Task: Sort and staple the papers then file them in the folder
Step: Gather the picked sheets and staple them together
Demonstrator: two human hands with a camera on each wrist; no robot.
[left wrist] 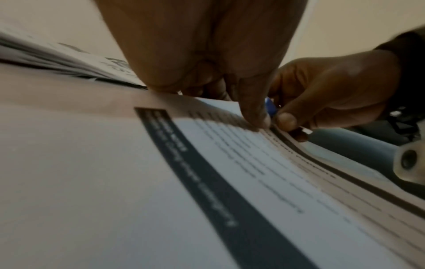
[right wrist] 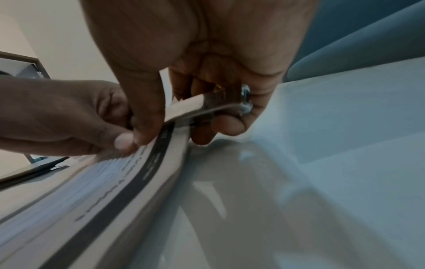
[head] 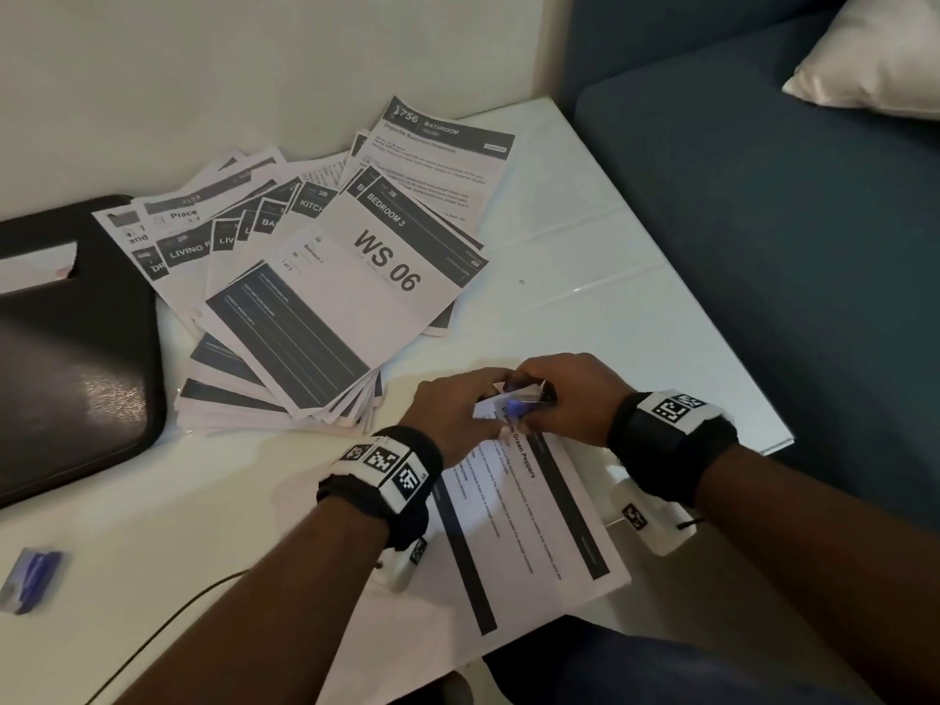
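A small set of printed sheets (head: 513, 521) headed "Organize Green Peppers" lies at the table's near edge. My left hand (head: 458, 404) pinches its far corner (left wrist: 260, 123) between thumb and fingers. My right hand (head: 564, 394) grips a small metal stapler (head: 524, 394) with a blue part, its mouth over that same corner (right wrist: 174, 116). In the right wrist view the stapler (right wrist: 207, 103) sits across my palm with my thumb on top. A fanned pile of other printed papers (head: 325, 277) lies mid-table. The black folder (head: 66, 358) lies at the left.
A small blue staple box (head: 30, 577) sits at the near left, beside a thin black cable (head: 168, 623). A blue sofa (head: 788, 221) with a white cushion (head: 875, 53) borders the white table (head: 610, 277) on the right. A wall stands behind.
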